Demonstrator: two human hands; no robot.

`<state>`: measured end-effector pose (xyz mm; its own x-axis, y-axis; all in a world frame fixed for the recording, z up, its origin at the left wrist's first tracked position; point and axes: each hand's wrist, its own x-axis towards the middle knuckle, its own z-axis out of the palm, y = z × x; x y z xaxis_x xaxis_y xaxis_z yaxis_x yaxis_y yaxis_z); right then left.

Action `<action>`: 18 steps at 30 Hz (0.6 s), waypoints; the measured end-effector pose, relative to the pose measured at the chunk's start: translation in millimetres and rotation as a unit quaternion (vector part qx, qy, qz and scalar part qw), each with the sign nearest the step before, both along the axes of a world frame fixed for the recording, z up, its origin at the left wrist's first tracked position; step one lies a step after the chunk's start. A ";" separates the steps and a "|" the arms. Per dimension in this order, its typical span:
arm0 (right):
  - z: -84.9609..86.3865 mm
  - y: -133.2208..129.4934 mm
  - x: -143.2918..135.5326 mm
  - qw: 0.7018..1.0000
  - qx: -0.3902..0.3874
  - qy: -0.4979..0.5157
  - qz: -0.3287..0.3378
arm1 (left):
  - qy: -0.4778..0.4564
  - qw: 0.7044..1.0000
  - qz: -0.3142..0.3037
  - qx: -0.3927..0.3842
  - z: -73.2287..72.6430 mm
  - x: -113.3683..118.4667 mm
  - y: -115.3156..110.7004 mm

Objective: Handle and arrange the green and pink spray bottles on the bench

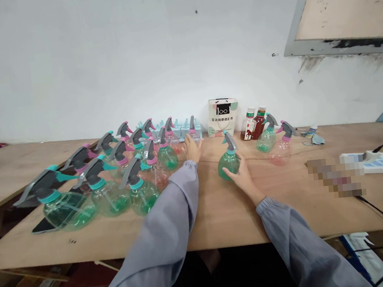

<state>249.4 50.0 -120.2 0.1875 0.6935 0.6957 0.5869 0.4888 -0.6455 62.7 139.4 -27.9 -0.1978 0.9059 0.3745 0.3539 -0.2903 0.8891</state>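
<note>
In the head view, the right hand [243,172] curls its fingers around a green spray bottle [227,167], upright at four o'clock from the centre. The left hand [193,149] is at a pink-collared sprayer [192,124], twelve o'clock from it; whether those fingers grip, I cannot tell. Other spray bottles [122,156] cluster at nine o'clock.

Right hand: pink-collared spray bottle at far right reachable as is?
Probably yes: nothing shows standing between the right hand and the pink-collared spray bottle. The hand is around a green spray bottle, though, so it would likely need to let go first.
</note>
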 end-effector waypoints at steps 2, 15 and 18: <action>0.5 -2.1 -5.5 0.999 0.002 0.004 -0.032 | 0.010 0.999 -0.040 0.028 -6.7 6.4 -17.2; -3.6 -40.4 -56.7 0.987 0.035 -0.152 0.050 | -0.098 0.977 -0.173 0.079 -13.5 17.3 -103.7; 13.9 -46.5 -38.1 0.982 0.041 -0.168 0.080 | -0.147 0.973 -0.170 0.057 -13.7 5.9 -106.0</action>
